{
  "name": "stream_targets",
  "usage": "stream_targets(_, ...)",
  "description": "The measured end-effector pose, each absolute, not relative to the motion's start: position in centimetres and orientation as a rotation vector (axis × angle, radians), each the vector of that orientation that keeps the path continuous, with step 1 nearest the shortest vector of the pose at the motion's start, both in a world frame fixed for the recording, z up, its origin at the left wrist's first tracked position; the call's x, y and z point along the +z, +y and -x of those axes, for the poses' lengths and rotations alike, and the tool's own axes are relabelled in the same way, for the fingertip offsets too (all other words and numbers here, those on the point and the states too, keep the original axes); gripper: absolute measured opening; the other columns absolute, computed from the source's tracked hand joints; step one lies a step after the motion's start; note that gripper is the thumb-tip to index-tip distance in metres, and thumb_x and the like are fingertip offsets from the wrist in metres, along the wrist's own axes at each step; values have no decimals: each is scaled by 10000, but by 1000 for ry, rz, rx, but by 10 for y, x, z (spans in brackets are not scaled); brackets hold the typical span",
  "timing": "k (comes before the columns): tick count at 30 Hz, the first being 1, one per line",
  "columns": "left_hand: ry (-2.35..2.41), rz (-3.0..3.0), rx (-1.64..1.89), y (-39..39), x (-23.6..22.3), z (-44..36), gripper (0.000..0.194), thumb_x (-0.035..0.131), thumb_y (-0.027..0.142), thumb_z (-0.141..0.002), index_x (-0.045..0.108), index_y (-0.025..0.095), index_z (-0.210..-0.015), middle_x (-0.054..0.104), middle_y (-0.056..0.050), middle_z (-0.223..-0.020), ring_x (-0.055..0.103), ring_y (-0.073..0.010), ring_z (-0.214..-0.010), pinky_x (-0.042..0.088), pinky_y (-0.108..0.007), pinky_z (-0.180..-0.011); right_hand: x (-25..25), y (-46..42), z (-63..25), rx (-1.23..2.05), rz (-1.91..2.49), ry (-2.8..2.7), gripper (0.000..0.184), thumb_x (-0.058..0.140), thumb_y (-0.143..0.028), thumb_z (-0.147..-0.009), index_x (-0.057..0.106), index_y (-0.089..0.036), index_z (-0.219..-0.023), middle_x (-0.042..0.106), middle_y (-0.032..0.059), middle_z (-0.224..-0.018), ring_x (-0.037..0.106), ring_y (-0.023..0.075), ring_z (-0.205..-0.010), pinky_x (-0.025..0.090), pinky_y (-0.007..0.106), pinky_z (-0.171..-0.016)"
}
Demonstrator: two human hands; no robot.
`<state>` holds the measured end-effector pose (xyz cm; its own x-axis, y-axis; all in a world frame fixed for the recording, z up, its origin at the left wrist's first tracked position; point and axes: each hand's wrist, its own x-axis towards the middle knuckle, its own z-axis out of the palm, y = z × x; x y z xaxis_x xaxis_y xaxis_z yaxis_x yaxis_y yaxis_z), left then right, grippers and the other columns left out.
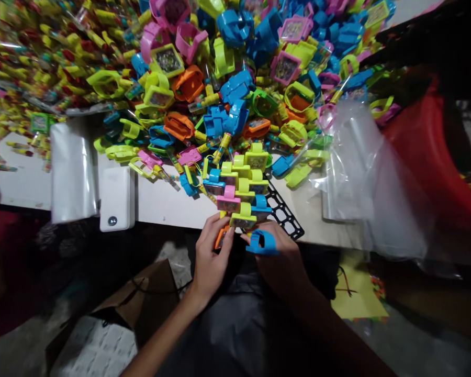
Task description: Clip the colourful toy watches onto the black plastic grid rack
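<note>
Head view — left hand (pixel 211 256) pinches an orange toy watch (pixel 221 237); right hand (pixel 278 257) grips a blue toy watch (pixel 262 243).

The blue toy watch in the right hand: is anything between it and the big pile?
Yes: a stack of yellow and blue toy watches stands between the blue toy watch and the big pile.

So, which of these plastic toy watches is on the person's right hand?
The blue plastic toy watch on the fingers of the right hand. It lies off the pile, past the table edge; the piece at the left hand is orange.
</note>
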<state>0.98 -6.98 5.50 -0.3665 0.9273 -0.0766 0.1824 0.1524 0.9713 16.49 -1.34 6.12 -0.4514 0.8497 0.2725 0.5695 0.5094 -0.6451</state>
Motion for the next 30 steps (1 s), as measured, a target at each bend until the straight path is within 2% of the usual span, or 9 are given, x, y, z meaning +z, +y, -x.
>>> stream_targets(4,1731,-1139,1245,-68,56,-12,179,602,298,-1071,729,244,-1186,687,-85,-1257,664,-223,-1198,514,-333,-1063,62,-15,-168,679,1143,-2201,89,559,-172,-1058,602,-215,-993,710,74,-940,707,219,-891,587,333,-782)
stream_targets(8,1739,-1161,1227,-68,56,-11,178,592,280,-1076,723,242,-1190,676,-87,-1267,659,-215,-1206,512,-326,-1064,54,-15,-175,755,1116,-2140,23,613,-223,-1049,629,-240,-1049,741,69,-1000,732,230,-942,610,349,-813)
stream_targets(12,1721,-1187,1233,-68,54,-10,180,604,270,-1070,724,245,-1201,673,-81,-1279,657,-205,-1221,513,-314,-1070,55,-13,-174,700,1141,-2166,32,615,-247,-1052,621,-239,-1022,734,60,-936,730,230,-875,594,343,-753)
stream_targets(18,1716,-1203,1243,-70,52,-10,202,610,284,-1068,728,259,-1230,678,-72,-1292,657,-210,-1229,506,-333,-1086,57,-13,-164,490,1215,-2196,209,534,-129,-1013,555,-241,-837,625,49,-783,614,235,-733,492,358,-688)
stream_targets(23,1711,-1183,1248,-70,52,-11,202,608,301,-1070,731,253,-1223,678,-73,-1276,657,-211,-1225,491,-322,-1094,52,-12,-164,457,1158,-2221,158,488,-93,-982,608,-181,-928,637,93,-830,599,257,-790,505,391,-781)
stream_targets(30,1694,-1186,1270,-70,55,-9,206,596,309,-1068,725,235,-1211,684,-80,-1269,651,-218,-1233,483,-319,-1098,48,-18,-160,390,1123,-2253,206,478,-41,-969,657,-130,-1017,691,136,-921,605,298,-914,509,492,-952)
